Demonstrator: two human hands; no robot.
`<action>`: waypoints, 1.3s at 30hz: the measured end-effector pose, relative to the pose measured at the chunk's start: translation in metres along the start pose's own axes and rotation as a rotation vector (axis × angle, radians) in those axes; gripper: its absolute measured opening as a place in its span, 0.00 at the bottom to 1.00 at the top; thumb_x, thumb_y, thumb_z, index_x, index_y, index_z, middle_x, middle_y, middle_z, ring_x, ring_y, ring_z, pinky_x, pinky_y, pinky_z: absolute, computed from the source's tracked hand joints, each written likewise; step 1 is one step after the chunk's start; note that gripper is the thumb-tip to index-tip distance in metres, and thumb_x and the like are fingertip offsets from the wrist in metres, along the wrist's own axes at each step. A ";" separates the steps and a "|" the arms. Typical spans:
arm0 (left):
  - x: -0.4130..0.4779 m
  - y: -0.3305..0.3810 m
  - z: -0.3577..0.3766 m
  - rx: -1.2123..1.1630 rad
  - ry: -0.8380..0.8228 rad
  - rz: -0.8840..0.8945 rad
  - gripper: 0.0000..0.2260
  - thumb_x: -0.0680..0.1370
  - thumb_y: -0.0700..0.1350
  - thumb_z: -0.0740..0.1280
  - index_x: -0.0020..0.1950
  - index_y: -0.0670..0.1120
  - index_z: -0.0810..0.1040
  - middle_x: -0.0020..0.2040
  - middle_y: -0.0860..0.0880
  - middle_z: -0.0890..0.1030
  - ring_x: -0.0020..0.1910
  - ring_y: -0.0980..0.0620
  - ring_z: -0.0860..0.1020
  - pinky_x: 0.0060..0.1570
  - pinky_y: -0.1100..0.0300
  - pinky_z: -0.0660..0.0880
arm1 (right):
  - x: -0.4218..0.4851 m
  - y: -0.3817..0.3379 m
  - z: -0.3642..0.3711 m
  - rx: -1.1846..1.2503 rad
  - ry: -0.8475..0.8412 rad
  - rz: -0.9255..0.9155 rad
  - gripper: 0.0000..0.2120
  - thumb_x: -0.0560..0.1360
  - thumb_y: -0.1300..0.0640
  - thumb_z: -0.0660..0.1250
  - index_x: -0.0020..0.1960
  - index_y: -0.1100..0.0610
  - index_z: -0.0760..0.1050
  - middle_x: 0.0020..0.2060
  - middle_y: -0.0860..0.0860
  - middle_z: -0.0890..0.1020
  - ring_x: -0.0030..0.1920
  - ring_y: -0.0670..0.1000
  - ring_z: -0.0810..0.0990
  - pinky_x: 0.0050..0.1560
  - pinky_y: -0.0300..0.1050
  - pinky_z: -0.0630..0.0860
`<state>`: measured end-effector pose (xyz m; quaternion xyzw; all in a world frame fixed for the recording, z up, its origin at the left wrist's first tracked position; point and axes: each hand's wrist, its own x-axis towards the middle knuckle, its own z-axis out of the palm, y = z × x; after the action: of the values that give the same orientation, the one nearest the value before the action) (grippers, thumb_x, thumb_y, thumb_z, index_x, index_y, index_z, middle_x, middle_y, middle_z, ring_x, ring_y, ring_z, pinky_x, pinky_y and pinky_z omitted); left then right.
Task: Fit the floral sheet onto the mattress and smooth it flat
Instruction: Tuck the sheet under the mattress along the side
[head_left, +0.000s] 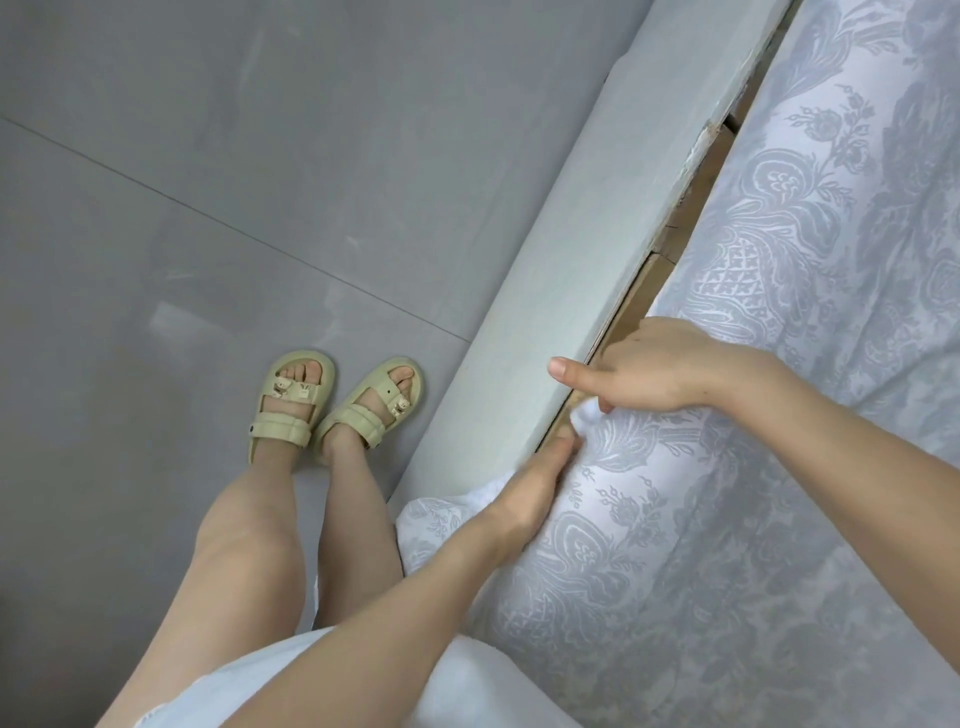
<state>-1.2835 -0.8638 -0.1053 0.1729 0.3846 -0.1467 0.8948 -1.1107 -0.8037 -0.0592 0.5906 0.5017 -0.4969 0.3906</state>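
The floral sheet (810, 332), pale grey-blue with a white woven flower pattern, covers the mattress along the right side of the view. Its edge runs down into the gap beside the pale bed frame rail (571, 270). My right hand (660, 369) is at that gap, fingers curled down over the sheet's edge with the thumb stretched out over the rail. My left hand (535, 493) lies just below it, straight fingers pushing the sheet's edge into the gap. A loose fold of sheet (436, 514) hangs over the rail below my left hand.
Wooden slats (706, 176) show in the gap between rail and mattress further up. My feet in cream sandals (332, 405) stand on the grey tiled floor (208, 208) right beside the rail.
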 end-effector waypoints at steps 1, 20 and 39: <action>0.009 0.001 0.000 0.000 -0.035 -0.060 0.16 0.79 0.63 0.50 0.63 0.65 0.70 0.63 0.57 0.77 0.62 0.57 0.75 0.68 0.53 0.67 | 0.001 0.001 0.001 0.009 0.020 -0.005 0.42 0.72 0.29 0.35 0.42 0.52 0.81 0.48 0.52 0.82 0.57 0.56 0.75 0.53 0.47 0.68; 0.019 -0.023 -0.024 0.098 0.106 -0.248 0.27 0.78 0.66 0.45 0.51 0.57 0.81 0.54 0.53 0.83 0.55 0.53 0.79 0.63 0.53 0.71 | -0.002 -0.017 0.024 -0.175 0.429 -0.078 0.40 0.74 0.34 0.33 0.35 0.54 0.79 0.32 0.51 0.82 0.42 0.53 0.79 0.56 0.48 0.63; -0.058 -0.066 -0.080 0.574 0.304 -0.167 0.18 0.83 0.48 0.51 0.56 0.45 0.79 0.59 0.52 0.76 0.55 0.60 0.71 0.45 0.85 0.57 | -0.004 -0.103 0.068 0.101 0.324 -0.035 0.32 0.79 0.40 0.37 0.44 0.53 0.77 0.44 0.51 0.84 0.52 0.52 0.79 0.71 0.50 0.55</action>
<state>-1.3988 -0.8818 -0.1274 0.4058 0.4697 -0.2944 0.7267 -1.2249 -0.8499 -0.0650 0.6729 0.5429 -0.4265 0.2656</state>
